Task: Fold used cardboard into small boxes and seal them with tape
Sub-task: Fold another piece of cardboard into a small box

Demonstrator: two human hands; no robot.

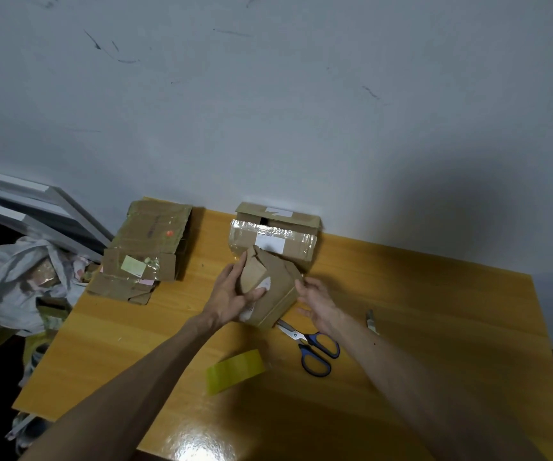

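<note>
Two hands are at a small cardboard box (273, 294) in the middle of the yellow table (434, 327). The box is only half folded, and one flap sticks up at its top. It is tilted, and its low corner is just above the scissors.

The left hand (230, 294) holds the left side of the box. Its fingers wrap behind the box and its thumb presses on the front, so the cardboard is pinched between them. The right hand (318, 304) is at the right edge of the box. Its fingers are straight and spread apart, and the top ones touch the edge.

A bigger taped box (278, 242) sits just behind, against the wall. A pile of flat cardboard (145, 254) lies on the far left corner of the table. Scissors (313, 349) with blue handles lie near the right wrist. A yellow tape strip (235, 371) lies between the two arms. A white bag (19, 277) sits off the table on the left.
</note>
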